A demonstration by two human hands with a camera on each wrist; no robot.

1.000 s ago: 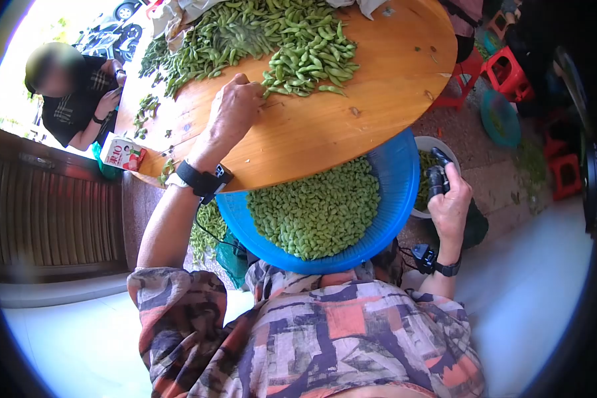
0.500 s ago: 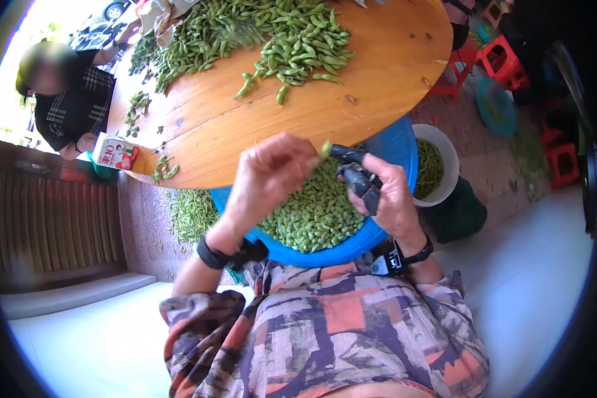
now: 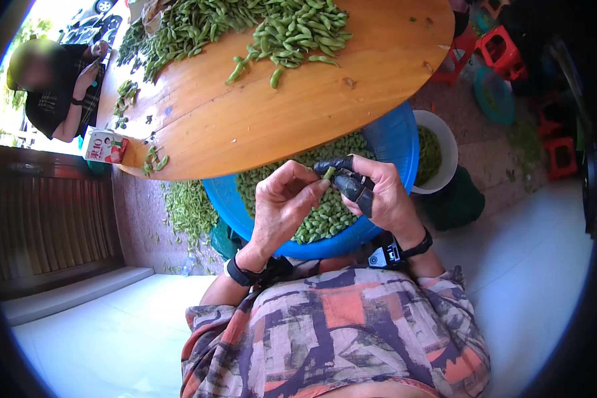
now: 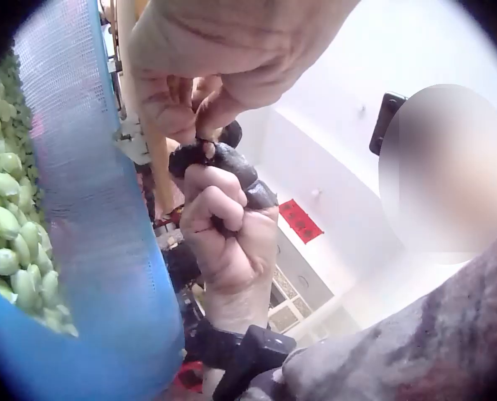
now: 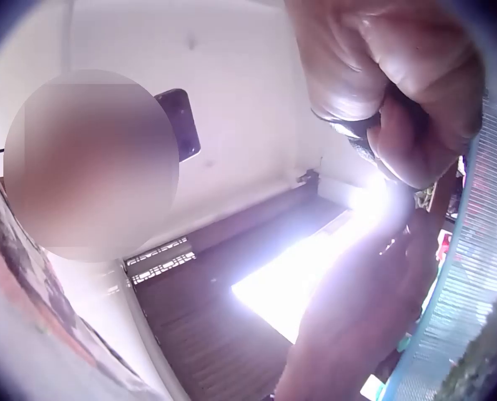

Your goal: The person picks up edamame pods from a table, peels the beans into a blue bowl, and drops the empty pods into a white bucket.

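A small green pod [image 3: 330,172] is held between both hands above the blue basin [image 3: 385,142] of shelled beans [image 3: 325,222]. My left hand [image 3: 284,202] pinches its near end with thumb and forefinger. The right hand [image 3: 383,189], with black coverings on thumb and forefinger, grips the pod's other side. In the left wrist view, the left hand [image 4: 232,54] meets the right hand [image 4: 232,217] at the fingertips, and the pod is mostly hidden. The right wrist view shows the right hand [image 5: 399,75] close above the left hand [image 5: 357,301].
Unshelled pods [image 3: 298,33] lie heaped on the wooden table [image 3: 212,132], with a red and white carton [image 3: 106,146] at its left edge. A white bucket [image 3: 448,159] stands right of the basin. Another person [image 3: 56,99] sits at far left; red stools [image 3: 501,53] are at upper right.
My left hand left the table pods and came down over the basin, while the right hand came left from beside the bucket. Both now meet at a pod.
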